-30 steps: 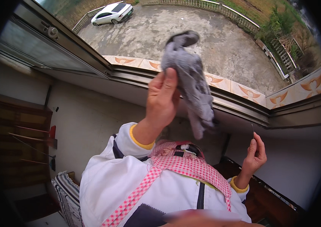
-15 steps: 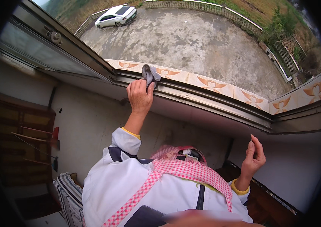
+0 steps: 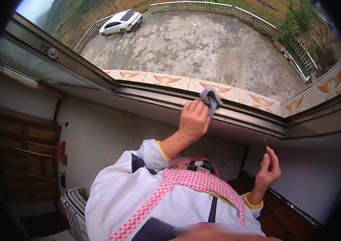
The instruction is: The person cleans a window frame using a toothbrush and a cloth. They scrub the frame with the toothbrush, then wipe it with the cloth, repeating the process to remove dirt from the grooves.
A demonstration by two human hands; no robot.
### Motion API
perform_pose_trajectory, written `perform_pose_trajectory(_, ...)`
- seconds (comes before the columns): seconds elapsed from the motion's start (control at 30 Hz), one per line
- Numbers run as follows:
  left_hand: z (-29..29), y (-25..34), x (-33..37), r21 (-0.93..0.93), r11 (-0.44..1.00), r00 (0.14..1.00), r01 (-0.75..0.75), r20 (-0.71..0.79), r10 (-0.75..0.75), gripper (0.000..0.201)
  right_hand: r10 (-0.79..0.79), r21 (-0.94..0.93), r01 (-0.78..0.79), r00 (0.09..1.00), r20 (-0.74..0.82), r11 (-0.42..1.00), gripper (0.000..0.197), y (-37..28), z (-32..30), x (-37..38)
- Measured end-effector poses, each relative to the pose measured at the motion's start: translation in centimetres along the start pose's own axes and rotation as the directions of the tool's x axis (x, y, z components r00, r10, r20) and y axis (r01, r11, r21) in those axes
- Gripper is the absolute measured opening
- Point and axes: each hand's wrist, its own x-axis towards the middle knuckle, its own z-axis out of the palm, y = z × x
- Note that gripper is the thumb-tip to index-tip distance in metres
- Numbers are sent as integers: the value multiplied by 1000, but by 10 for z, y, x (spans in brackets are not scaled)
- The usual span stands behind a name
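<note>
My left hand is closed on a grey cloth, which lies bunched over the metal window track near its middle. Part of the cloth reaches up onto the tiled outer sill. Off to the right, in front of the wall, my right hand pinches a thin, dark, pointed stick-like tool between thumb and fingers, its tip upward. That tool's exact kind is too small to make out. It touches neither the track nor the cloth.
A sliding window sash fills the left part of the opening. Beyond the sill lies a concrete yard with a white car and a balustrade. Indoors, a wooden door and a striped cloth-covered seat are at left.
My left hand has slid the grey cloth rightward along the window track, from beside the sash to the middle. My right hand stays nearly in place, its thin tool now showing more plainly.
</note>
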Motion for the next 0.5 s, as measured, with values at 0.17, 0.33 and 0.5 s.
perform_pose_trajectory(0.17, 44, 68, 27, 3, 980, 978, -198, 59, 198, 23, 36, -30, -39, 995, -90, 999, 19, 7, -22, -9)
perform_pose_trajectory(0.33, 80, 137, 50, 22, 949, 949, -314, 34, 314, 19, 86, -92, -108, 972, -220, 990, 20, 13, -54, -24)
perform_pose_trajectory(0.5, 113, 193, 70, -72, 923, 926, -378, -13, 378, 21, 72, -146, -124, 945, -318, 982, 22, 16, -81, -43)
